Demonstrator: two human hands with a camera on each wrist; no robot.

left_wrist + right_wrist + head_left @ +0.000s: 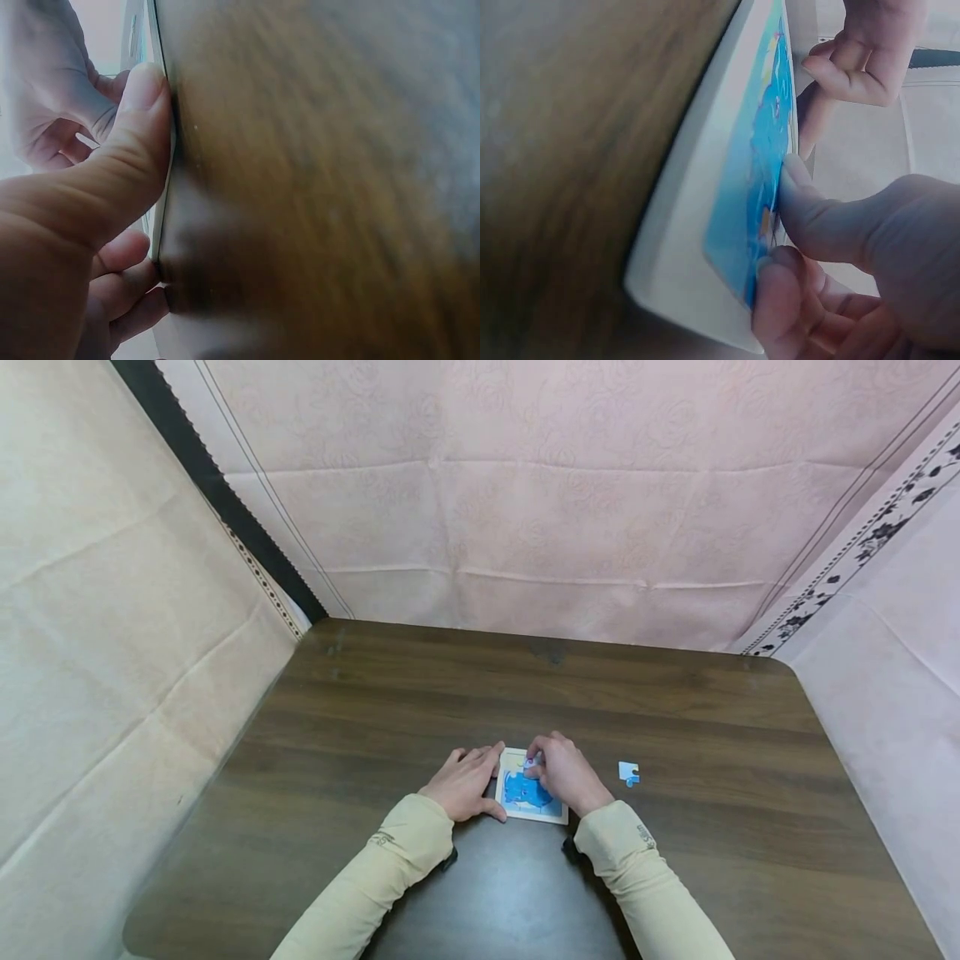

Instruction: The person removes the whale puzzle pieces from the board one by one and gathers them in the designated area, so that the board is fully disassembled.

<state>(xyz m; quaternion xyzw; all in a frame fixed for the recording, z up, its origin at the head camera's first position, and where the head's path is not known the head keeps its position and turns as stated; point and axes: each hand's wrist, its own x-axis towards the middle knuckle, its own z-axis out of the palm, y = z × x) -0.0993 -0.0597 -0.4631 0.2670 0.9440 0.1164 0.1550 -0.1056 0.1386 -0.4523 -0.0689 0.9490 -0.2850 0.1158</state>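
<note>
A small jigsaw puzzle tray (pixel 531 816) with a pale frame and a blue picture lies on the table between both hands. My left hand (pixel 467 781) rests along its left side, fingers near the far corner and thumb at the near corner. In the left wrist view, the left thumb (pixel 142 97) touches the tray's edge. With bent thumb and fingers, my right hand (pixel 572 774) pinches a light puzzle piece (pixel 531 763) over the upper part of the picture. Its fingertips partly cover that piece. In the right wrist view they are right at the picture's surface.
One loose blue-and-white puzzle piece (pixel 628 773) lies to the right of the right hand. The brown wooden table (pixel 420 693) has rounded corners. Pale patterned cloth (pixel 525 527) hangs behind it and on both sides.
</note>
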